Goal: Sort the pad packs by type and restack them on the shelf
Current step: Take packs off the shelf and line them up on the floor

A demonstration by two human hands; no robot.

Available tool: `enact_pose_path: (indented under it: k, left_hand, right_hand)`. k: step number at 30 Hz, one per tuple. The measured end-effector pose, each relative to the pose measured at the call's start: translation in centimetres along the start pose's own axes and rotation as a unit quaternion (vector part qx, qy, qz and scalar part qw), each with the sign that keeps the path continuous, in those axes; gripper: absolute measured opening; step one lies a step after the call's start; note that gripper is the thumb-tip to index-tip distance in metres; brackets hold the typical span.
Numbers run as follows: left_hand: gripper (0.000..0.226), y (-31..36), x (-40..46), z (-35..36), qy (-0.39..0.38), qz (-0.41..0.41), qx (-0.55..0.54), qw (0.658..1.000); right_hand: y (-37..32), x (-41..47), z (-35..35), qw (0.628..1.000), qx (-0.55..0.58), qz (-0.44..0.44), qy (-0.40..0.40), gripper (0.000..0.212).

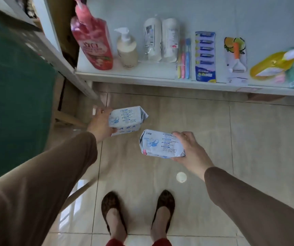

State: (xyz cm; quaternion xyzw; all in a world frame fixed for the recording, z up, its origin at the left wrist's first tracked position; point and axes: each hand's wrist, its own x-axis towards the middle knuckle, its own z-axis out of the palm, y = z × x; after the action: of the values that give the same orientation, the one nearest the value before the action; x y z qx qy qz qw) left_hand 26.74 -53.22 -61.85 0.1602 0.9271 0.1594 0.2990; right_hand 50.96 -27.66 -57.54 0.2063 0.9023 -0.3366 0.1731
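My left hand (101,122) grips a white and blue pad pack (127,119) by its left end, holding it above the floor just below the shelf edge. My right hand (189,149) grips a second white and blue pad pack (160,143) by its right end; this pack has a pink mark at its lower left corner. The two packs hang apart, the left one higher and farther from me. The white shelf (142,75) runs across the top of the view, in front of both hands.
On the shelf stand a red refill pouch (93,43), a pump bottle (126,50), two white bottles (161,39), toothbrushes (183,57), a razor card (205,55), a peeler card (235,59) and yellow and green packs (282,66). A green surface (14,96) lies left. Tiled floor and my feet are below.
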Motion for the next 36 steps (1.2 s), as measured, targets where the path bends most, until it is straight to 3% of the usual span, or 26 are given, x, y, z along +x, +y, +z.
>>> enact_pose_path:
  k: [8,18,25,32,36]
  left_hand:
    - [0.077,-1.0,12.0,9.0,0.004,0.059,0.039,0.997]
    - [0.083,0.4,22.5,13.8,-0.028,0.095,0.043,0.994]
    - [0.094,0.8,24.0,13.9,-0.058,0.128,0.062,0.988]
    - [0.088,-1.7,20.3,13.5,0.022,0.114,0.038,0.993]
    - [0.079,-3.3,17.3,14.0,0.030,0.077,0.032,0.996]
  right_hand:
    - [6.9,9.8,9.2,0.999,-0.025,-0.021,-0.021,0.080]
    - [10.1,19.8,14.5,0.998,-0.036,-0.054,-0.015,0.083]
    - [9.4,23.4,14.5,0.998,0.000,-0.053,0.023,0.074]
    - [8.4,24.1,14.9,0.999,-0.006,-0.025,0.040,0.069]
    - [8.6,23.1,15.1,0.998,0.047,0.009,0.029,0.085]
